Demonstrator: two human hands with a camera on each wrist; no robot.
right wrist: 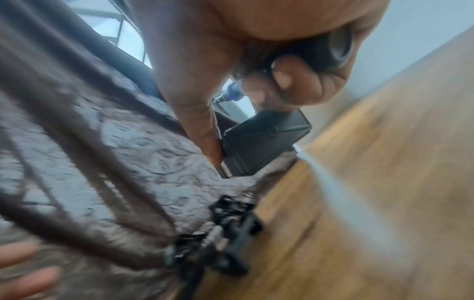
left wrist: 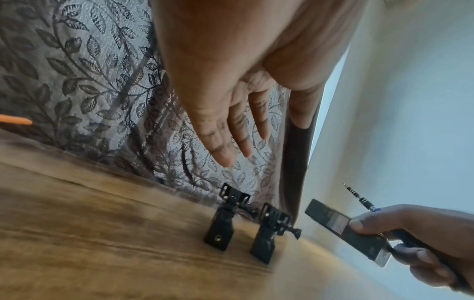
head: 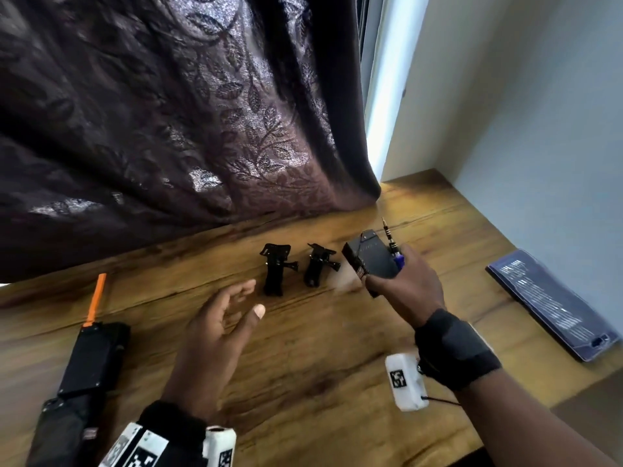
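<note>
My right hand [head: 387, 274] holds a small black box [head: 371, 256] above the wooden table [head: 303, 348], thumb on its edge. The same hand grips a blue-handled precision screwdriver [head: 392, 246], tip pointing up. In the left wrist view the black box [left wrist: 343, 228] and screwdriver [left wrist: 359, 200] are at the right. In the right wrist view the black box [right wrist: 264, 146] is pinched at its corner. Two black camera mounts [head: 278, 269] [head: 317, 264] stand on the table left of the box. My left hand [head: 236, 308] hovers empty with fingers spread, just left of the mounts [left wrist: 225, 221].
A dark leaf-patterned curtain [head: 168, 129] hangs along the table's far edge. A black device with an orange antenna [head: 91, 338] lies at the left. A dark flat case [head: 553, 305] lies at the right by the wall.
</note>
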